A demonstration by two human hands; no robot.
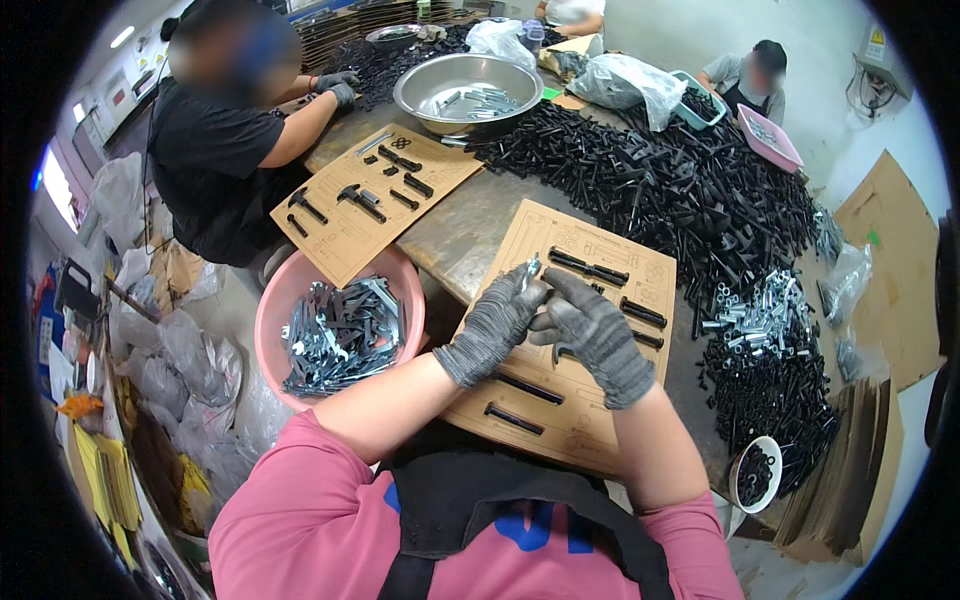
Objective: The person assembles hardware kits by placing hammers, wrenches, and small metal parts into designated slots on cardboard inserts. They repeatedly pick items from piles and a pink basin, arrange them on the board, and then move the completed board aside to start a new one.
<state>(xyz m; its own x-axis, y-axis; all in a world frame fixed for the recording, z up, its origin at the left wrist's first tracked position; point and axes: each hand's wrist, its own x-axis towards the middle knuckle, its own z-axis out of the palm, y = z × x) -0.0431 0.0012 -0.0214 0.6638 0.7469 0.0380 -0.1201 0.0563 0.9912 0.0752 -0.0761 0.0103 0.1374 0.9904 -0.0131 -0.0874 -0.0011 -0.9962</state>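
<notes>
Both my hands wear grey knit gloves and meet above a printed cardboard sheet (580,438) on the table. My left hand (492,328) pinches a small silver metal fitting (533,265), its tip poking up past the fingers. Close against it, my right hand (597,338) has its fingers curled; whether they hold a piece of their own is hidden. Black bolts and rods lie on the sheet: a long black part (590,267) beyond my hands, a short black bolt (643,312) to the right, a black rod (530,388) and a black bolt (514,418) nearer me.
A pink tub (268,345) of flat metal wrenches stands at my left. A second cardboard sheet (350,250) bears black parts. Beyond are a steel basin (420,95) and a heap of black bolts (640,185). Silver sleeves (760,320) and a white bowl (738,490) lie right. Co-workers sit around.
</notes>
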